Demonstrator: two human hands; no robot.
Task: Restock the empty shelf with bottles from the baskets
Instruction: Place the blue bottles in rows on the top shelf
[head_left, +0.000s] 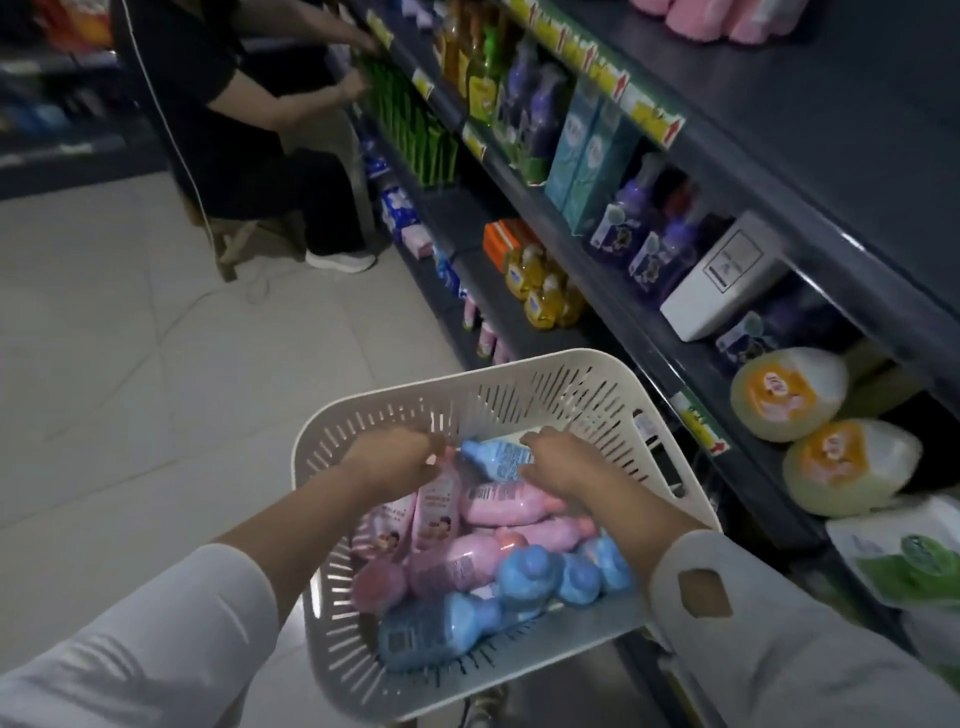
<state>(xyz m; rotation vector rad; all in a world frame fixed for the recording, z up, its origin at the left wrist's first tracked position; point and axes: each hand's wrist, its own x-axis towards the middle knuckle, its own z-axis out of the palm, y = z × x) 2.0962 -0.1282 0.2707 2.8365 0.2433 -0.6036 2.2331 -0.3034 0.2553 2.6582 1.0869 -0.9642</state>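
Observation:
A white slotted plastic basket (524, 387) sits low in front of me, filled with several pink bottles (506, 501) and blue bottles (431, 631) lying on their sides. Both my hands reach into it. My left hand (392, 460) closes its fingers around the top of a pink bottle (436, 501). My right hand (563, 467) rests over a blue bottle (498, 457) near the basket's far side, fingers curled on it. The dark shelving (649, 332) runs along my right side.
The shelves hold purple bottles (631, 218), yellow bottles (543, 291), teal boxes (582, 156), a white box (722, 283) and large round pouches (789, 392). A person in black (244, 119) sits on a stool ahead, handling green packs (410, 130). Pale tiled floor (130, 364) spreads left.

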